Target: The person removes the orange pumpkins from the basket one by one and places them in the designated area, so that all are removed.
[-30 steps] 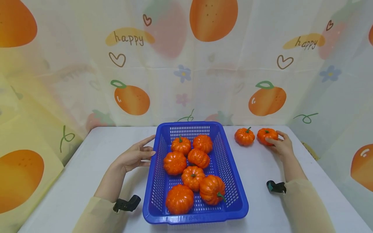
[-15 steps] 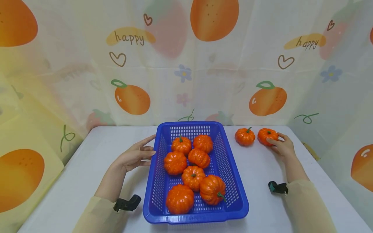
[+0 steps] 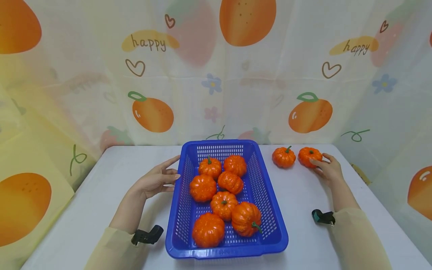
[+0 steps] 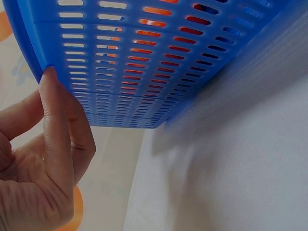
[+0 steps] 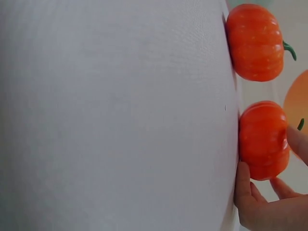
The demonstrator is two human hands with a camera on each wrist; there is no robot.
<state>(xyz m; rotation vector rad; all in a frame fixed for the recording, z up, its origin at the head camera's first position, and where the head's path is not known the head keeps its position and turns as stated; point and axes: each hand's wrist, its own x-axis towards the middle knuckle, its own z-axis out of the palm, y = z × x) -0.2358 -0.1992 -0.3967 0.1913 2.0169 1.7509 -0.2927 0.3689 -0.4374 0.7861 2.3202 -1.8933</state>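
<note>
A blue plastic basket (image 3: pixel 227 253) with perforated walls stands in the middle of the white table, holding several small orange pumpkins (image 3: pixel 208 230). At its left side my left hand (image 3: pixel 156 182) touches the rim with extended fingers; in the left wrist view one fingertip (image 4: pixel 49 77) meets the wall just under the rim. At the far right my right hand (image 3: pixel 330 169) holds an orange pumpkin (image 3: pixel 308 155) on the table. Its thumb lies on the top and its fingers reach round the side, as the right wrist view shows. Another pumpkin (image 3: pixel 283 157) with a green stem sits to the left, apart from it.
The white table (image 3: pixel 101 187) ends at a fruit-printed curtain (image 3: pixel 249 93) behind it. More printed cloth hangs at the left and right. A black wrist camera (image 3: pixel 147 235) is on the left forearm and another wrist camera (image 3: pixel 323 217) on the right.
My right hand and forearm have shifted slightly to the right, staying at the same pumpkin. The left hand, the basket and the pumpkins in it show no clear movement.
</note>
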